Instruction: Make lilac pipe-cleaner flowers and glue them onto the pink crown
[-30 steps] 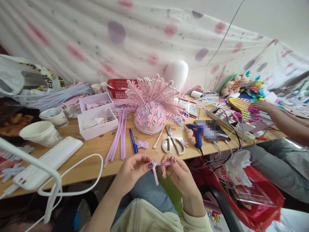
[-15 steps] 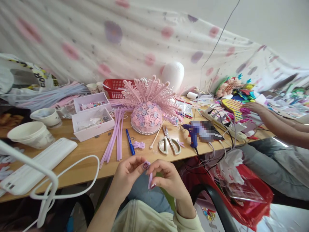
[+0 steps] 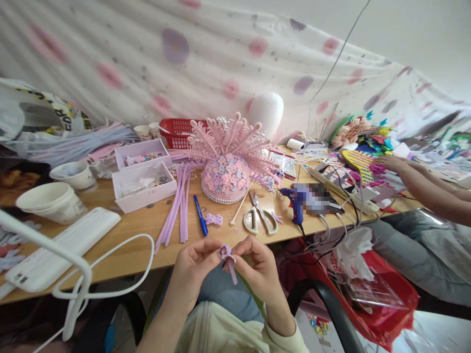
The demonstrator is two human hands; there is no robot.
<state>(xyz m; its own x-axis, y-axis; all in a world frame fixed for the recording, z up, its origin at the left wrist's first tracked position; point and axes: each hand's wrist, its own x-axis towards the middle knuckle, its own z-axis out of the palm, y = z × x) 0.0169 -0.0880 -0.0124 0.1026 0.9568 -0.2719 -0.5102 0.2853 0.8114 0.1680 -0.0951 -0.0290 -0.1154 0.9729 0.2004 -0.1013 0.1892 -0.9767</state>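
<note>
Lilac strip (image 3: 233, 274), lower centre, pinched in the fingertips of left hand (image 3: 195, 264) and right hand (image 3: 258, 264): one end looped, tail uncurled.

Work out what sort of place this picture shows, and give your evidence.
Probably a shared craft workshop: lilac fuzzy strips lie on the wooden table near scissors and a glue gun, beside a dome covered in small fuzzy flowers.

I see a white power bank (image 3: 66, 247) at near left, paper cups (image 3: 68, 211) beyond it, a red bag (image 3: 399, 294) near right
</note>
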